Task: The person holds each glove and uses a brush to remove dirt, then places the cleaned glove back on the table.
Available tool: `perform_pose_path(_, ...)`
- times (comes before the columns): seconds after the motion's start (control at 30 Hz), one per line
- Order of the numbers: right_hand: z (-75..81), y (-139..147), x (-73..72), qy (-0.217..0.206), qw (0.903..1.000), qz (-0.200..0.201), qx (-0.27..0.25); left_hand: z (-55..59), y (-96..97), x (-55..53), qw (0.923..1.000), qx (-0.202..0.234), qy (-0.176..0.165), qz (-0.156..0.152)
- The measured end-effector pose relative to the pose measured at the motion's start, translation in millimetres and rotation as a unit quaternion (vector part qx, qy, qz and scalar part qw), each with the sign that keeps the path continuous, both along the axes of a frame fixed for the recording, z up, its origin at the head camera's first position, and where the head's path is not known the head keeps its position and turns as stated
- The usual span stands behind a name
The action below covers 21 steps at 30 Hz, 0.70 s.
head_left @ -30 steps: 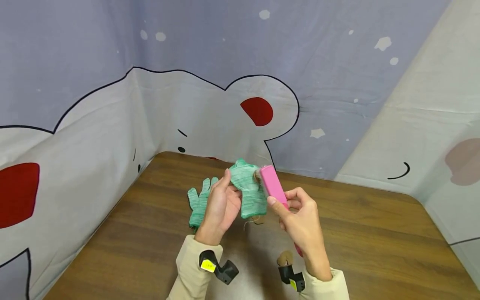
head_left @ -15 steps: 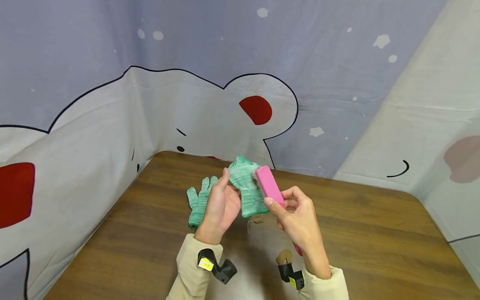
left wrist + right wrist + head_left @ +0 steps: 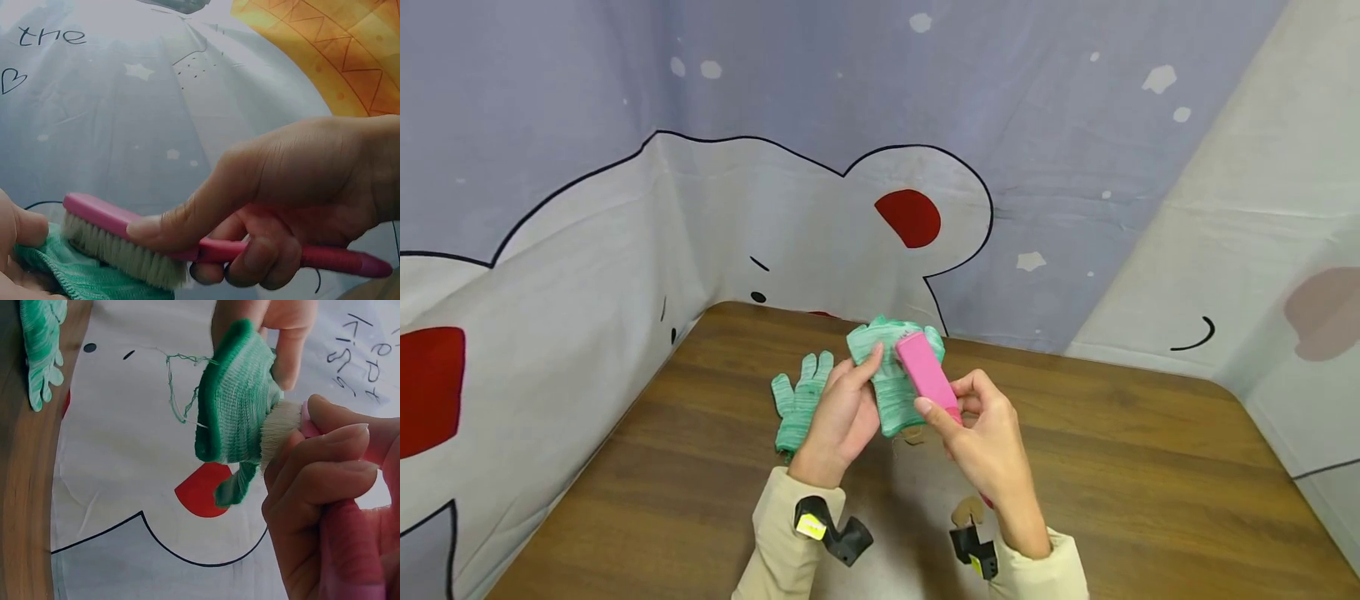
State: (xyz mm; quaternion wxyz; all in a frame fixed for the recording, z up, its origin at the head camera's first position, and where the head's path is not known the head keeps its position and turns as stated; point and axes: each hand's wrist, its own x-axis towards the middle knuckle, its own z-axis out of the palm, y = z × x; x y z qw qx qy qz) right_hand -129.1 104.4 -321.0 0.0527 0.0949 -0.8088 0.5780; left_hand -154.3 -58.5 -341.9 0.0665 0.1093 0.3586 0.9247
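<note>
My left hand [image 3: 842,408] pinches a green knit glove [image 3: 891,392], thumb over its near face and fingers behind. My right hand [image 3: 992,442] grips a pink scrub brush [image 3: 927,371] by its handle, with the thumb laid along the back of the head. In the left wrist view the pale bristles [image 3: 125,250] press against the glove fabric. Loose green threads [image 3: 172,387] hang from the glove's cuff in the right wrist view. A second green glove [image 3: 801,404] lies flat on the table, left of my left hand, fingers pointing away.
The wooden table [image 3: 1150,467] reaches back to a printed cloth wall [image 3: 790,208], which closes in the left and far sides. A small brown patch [image 3: 967,511] shows on the table beside my right wrist. Both wrists carry black camera mounts.
The brush has moved left across the glove. The glove has turned, showing more of its fingers on the right, and my left thumb now lies over its face. The other glove stays put.
</note>
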Motion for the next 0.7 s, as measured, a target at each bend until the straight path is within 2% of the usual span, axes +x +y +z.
perform_pose_path(0.27, 0.2, -4.4, 2.2, 0.023, 0.9996, -0.013, 0.006, 0.1, 0.0, -0.4, 0.9994, 0.028, -0.014, -0.014)
perform_pose_path(0.47, 0.8, -3.6, 1.6, 0.055, 0.9961, -0.057, 0.038, -0.1, -0.1, -1.0, 0.9989, 0.045, -0.006, -0.013)
perform_pose_path(0.6, 0.8, -0.1, 0.9, 0.061, 0.9922, -0.088, 0.064, 0.0, -1.2, -0.7, 0.9990, 0.043, 0.004, -0.010)
perform_pose_path(0.7, 0.9, 4.0, 0.3, 0.058, 0.9905, -0.106, 0.065, 0.2, -2.1, -1.4, 0.9992, 0.041, 0.004, 0.000)
